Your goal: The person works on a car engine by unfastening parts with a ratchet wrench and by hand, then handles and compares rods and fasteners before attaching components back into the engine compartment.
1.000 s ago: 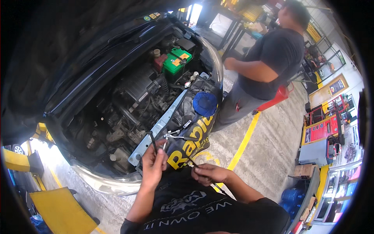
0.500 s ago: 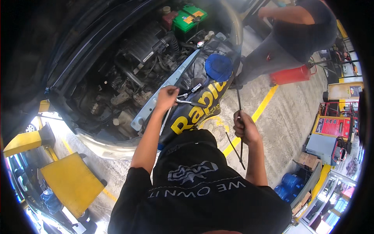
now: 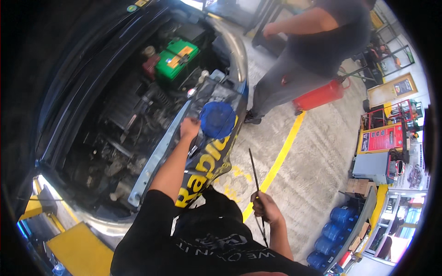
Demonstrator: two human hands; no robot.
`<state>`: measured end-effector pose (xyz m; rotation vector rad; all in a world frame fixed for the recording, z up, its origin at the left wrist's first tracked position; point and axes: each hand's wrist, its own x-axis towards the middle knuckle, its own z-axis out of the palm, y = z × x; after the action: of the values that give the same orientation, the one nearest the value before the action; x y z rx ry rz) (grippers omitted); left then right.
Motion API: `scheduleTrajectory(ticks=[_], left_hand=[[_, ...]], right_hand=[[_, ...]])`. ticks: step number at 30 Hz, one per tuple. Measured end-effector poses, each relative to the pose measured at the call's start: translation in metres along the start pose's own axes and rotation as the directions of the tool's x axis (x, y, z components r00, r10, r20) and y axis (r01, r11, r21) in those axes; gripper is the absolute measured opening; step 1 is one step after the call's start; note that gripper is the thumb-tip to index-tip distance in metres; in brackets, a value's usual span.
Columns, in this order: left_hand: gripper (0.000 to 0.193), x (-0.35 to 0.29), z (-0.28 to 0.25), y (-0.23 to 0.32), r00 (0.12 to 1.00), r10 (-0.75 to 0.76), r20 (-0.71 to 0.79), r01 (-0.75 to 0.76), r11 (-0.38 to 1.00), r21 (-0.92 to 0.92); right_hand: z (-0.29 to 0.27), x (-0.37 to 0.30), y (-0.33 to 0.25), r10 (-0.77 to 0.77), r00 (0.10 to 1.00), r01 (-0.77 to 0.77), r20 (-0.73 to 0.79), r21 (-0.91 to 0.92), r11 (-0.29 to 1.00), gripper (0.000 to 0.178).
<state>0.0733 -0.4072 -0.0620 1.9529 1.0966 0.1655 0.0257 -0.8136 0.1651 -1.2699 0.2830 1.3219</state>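
My left hand is at the car's front edge, fingers curled beside a round, crumpled blue thing, maybe touching its rim. Whatever the fingers hold, if anything, is hidden. Part of a shiny metal tool shows beside my left forearm on the black cover with yellow lettering. Lower right, over the floor, my right hand is closed around a long, thin black rod. The rod sticks up from the fist, and thin black lengths hang below it.
Left of me is the open engine bay, with a green battery at its far end. A person stands ahead on the right by a red tank. A yellow platform is lower left; several blue water bottles stand lower right.
My view has turned and shifted. My left hand has moved from the metal tools to the blue thing's edge. My right hand keeps its hold on the black rod. The other person's arm has moved.
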Motion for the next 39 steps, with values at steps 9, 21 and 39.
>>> scheduleTrajectory(ticks=[9,21,39], left_hand=[[0.033,-0.081,-0.049,0.018,0.978,0.21,-0.008,-0.192,0.875,-0.444],[0.024,-0.285,-0.135,-0.036,0.975,-0.066,-0.214,-0.107,0.703,-0.703],[0.033,-0.288,-0.185,-0.09,0.928,-0.324,-0.186,0.051,0.603,-0.796]], right_hand=[[0.014,0.037,-0.031,0.122,0.973,-0.095,0.197,-0.139,0.986,0.039],[0.104,0.088,-0.037,0.53,0.691,0.023,0.492,-0.747,0.664,0.048],[0.176,0.112,0.003,0.276,0.588,0.164,0.76,-0.447,0.879,0.032]])
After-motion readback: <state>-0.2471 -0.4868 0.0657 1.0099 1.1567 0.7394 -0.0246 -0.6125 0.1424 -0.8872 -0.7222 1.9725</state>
